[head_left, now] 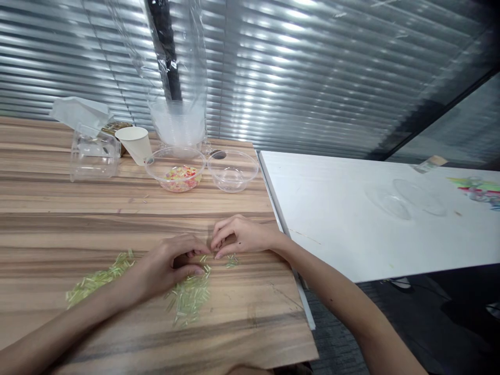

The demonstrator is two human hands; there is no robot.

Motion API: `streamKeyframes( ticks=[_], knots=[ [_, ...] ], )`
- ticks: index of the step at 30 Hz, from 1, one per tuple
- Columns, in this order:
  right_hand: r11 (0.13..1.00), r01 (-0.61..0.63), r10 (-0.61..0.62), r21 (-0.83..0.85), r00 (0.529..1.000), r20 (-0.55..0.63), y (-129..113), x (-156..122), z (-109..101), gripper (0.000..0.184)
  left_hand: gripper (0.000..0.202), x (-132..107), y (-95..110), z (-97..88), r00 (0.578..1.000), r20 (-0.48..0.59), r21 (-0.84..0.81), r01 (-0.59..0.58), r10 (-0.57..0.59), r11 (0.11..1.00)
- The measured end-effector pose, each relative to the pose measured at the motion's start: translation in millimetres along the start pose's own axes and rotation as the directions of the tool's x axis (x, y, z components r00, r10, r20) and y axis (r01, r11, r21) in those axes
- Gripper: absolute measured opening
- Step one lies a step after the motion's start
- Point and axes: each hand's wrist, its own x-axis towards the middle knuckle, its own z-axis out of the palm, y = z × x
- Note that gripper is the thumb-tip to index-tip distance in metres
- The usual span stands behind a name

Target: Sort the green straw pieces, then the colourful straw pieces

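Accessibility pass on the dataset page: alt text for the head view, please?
A person's left hand and right hand nearly meet at the fingertips over pale green tube beads scattered on a wooden table. Farther back sit a bowl of mixed coloured pieces, an empty clear bowl and a paper cup.

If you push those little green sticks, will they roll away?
Probably light: the green sticks are thin and short. They look tube-shaped, so some may roll on the smooth wooden table. Lying loose in a heap, they'd likely scatter.
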Motion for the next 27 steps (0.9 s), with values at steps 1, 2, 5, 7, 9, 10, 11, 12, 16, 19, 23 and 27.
streamKeyframes(
  ticks=[1, 2, 5, 7, 9, 10, 11, 12, 16, 19, 23, 27],
  knots=[
    [1.000, -0.002, 0.002, 0.005, 1.000, 0.009, 0.0, -0.3, -0.9, 0.006, 0.020, 0.3, 0.4, 1.0, 1.000, 0.012, -0.005, -0.029, 0.029, 1.000],
    [1.000, -0.008, 0.007, 0.011, 1.000, 0.017, -0.1, -0.6, -1.6, 0.005, 0.021, 0.6, 0.9, 1.8, 0.998, 0.028, -0.008, -0.056, 0.056, 0.998],
    [0.999, -0.031, 0.030, 0.021, 0.999, 0.030, 0.1, -0.7, -2.8, 0.003, 0.021, 1.8, 2.7, 3.3, 0.991, 0.076, -0.017, -0.112, 0.113, 0.994],
    [0.999, -0.036, 0.035, 0.025, 0.999, 0.028, 0.7, -0.5, -2.8, 0.004, 0.020, 2.5, 4.2, 3.8, 0.987, 0.090, -0.018, -0.133, 0.134, 0.991],
    [0.999, -0.039, 0.038, 0.033, 0.999, 0.025, 1.5, -0.2, -2.3, 0.004, 0.019, 3.1, 5.3, 4.4, 0.984, 0.087, -0.016, -0.155, 0.156, 0.988],
    [0.998, -0.040, 0.039, 0.038, 0.999, 0.024, 1.9, -0.1, -2.1, 0.004, 0.019, 3.4, 5.7, 4.7, 0.982, 0.083, -0.014, -0.166, 0.167, 0.986],
    [0.998, -0.039, 0.038, 0.041, 0.999, 0.024, 2.2, 0.1, -1.8, 0.005, 0.018, 3.7, 5.8, 5.1, 0.981, 0.079, -0.012, -0.177, 0.177, 0.984],
    [0.998, -0.036, 0.035, 0.043, 0.999, 0.023, 2.3, 0.1, -1.7, 0.005, 0.018, 4.0, 5.7, 5.3, 0.979, 0.075, -0.008, -0.187, 0.187, 0.982],
    [0.997, -0.029, 0.028, 0.066, 0.999, 0.023, 2.2, 0.0, -1.9, 0.005, 0.022, 6.0, 2.2, 1.3, 0.981, 0.086, 0.023, -0.175, 0.173, 0.984],
    [0.995, -0.054, 0.053, 0.084, 0.998, 0.020, 2.2, -0.6, -2.6, 0.004, 0.023, 6.7, -3.5, -12.3, 0.986, 0.103, 0.028, -0.134, 0.130, 0.991],
    [0.994, -0.044, 0.043, 0.096, 0.999, 0.008, 3.1, -1.3, -0.9, 0.004, 0.021, 0.3, -10.5, -45.0, 0.984, 0.174, 0.094, -0.055, 0.038, 0.994],
    [0.998, 0.055, -0.052, 0.031, 0.994, -0.095, 0.1, -0.5, 6.8, 0.006, 0.026, -15.3, -17.0, -77.1, 0.965, 0.228, 0.206, 0.084, -0.131, 0.975]
  ],
)
